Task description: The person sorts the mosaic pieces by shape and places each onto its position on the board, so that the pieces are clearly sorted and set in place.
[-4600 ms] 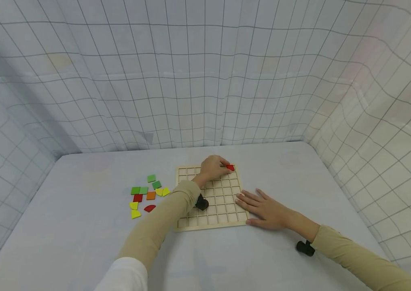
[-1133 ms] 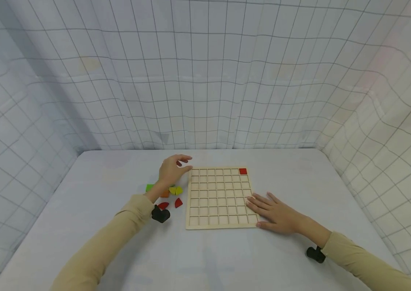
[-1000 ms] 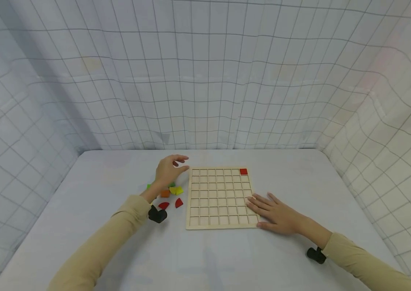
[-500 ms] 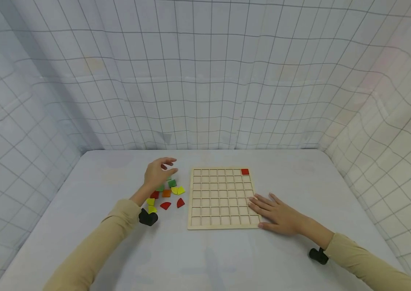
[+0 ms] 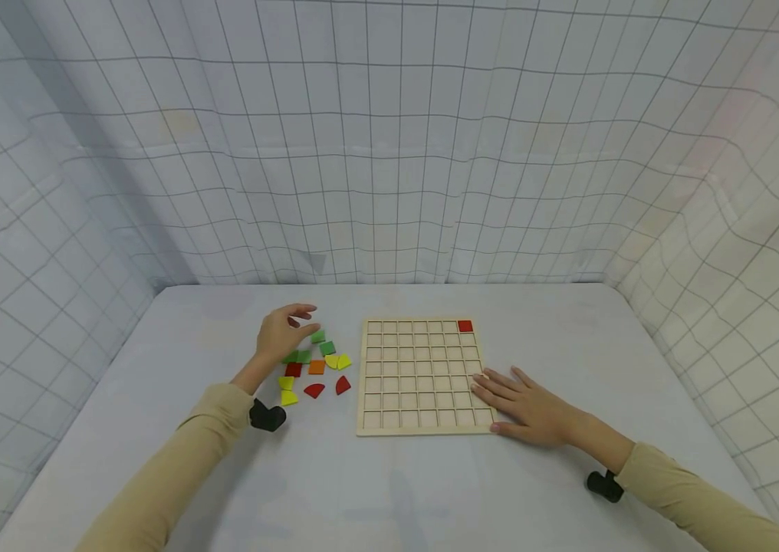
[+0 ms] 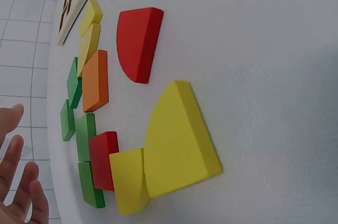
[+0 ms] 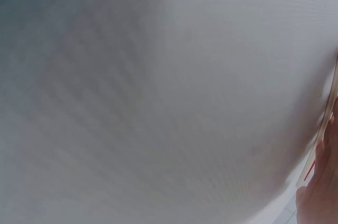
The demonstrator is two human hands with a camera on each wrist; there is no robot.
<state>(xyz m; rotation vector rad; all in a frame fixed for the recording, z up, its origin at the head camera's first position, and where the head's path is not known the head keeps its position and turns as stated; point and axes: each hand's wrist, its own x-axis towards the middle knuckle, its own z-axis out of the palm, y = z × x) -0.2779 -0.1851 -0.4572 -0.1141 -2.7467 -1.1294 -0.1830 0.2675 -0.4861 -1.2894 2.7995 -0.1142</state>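
Observation:
My left hand [image 5: 282, 331] hovers at the far left of a loose group of coloured pieces, thumb and fingers apart with nothing between them. Closest to its thumb is a green square tile [image 5: 318, 336]. Below lie a red square tile [image 5: 294, 369], an orange square tile [image 6: 95, 81], yellow quarter-round tiles [image 6: 182, 145] and red quarter-round tiles [image 6: 139, 42]. My right hand [image 5: 527, 406] rests flat with spread fingers over the right edge of a wooden grid board [image 5: 359, 414]. One red square [image 5: 465, 326] sits in the board's far right corner cell.
A white cloth-covered table [image 5: 389, 491] bears everything. White curtains with a dark grid pattern [image 5: 389, 153] hang behind and at both sides. A black camera mount [image 5: 267, 415] is strapped at the left wrist, another black mount [image 5: 605, 486] at the right.
My left hand let go of the red square in the board's corner, then moved left off the board to the loose pieces. My right hand stays on the board's edge. The head view shifted slightly.

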